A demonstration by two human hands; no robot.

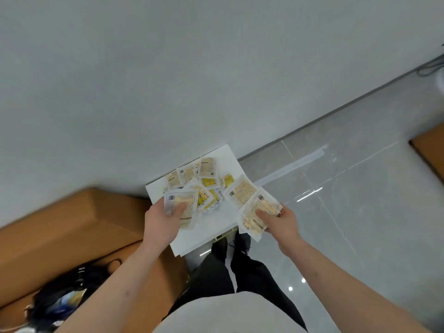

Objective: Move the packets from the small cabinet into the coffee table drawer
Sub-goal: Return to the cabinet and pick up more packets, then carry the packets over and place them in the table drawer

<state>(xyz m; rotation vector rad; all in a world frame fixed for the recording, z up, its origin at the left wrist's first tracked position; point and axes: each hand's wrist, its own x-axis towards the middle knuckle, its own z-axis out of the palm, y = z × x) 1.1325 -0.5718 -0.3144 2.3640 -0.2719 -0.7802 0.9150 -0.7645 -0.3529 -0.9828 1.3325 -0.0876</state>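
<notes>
you are looking straight down along a pale grey wall [168, 80] that fills the upper left, with glossy grey floor tiles [348, 200] spreading out to the right of it. a large open cardboard box [60, 227] sits low on your left against the wall, with dark, blurred contents in its near end. a second brown cardboard edge [430, 155] pokes in at the far right. your dark trousers [240, 280] and dark shoes [230, 243] show below your hands.

in the middle, the white top of the small cabinet [206, 236] stands against the wall, touching the box's side. the loose packets [204, 176] lie scattered on it, pale tan ones toward the wall and smaller yellow ones just below them, several overlapping.

your left hand [162, 219] is curled around a clear-edged tan packet [182, 207], thumb pressed across its printed face, fingers hidden beneath it; it is held over the cabinet's left part. your right hand [280, 222] grips two overlapping tan packets [252, 203], thumb on top of the nearer one, fingers under the edge; they hang past the cabinet's right edge, partly over the floor. whether more packets are stacked beneath either hand cannot be told.
</notes>
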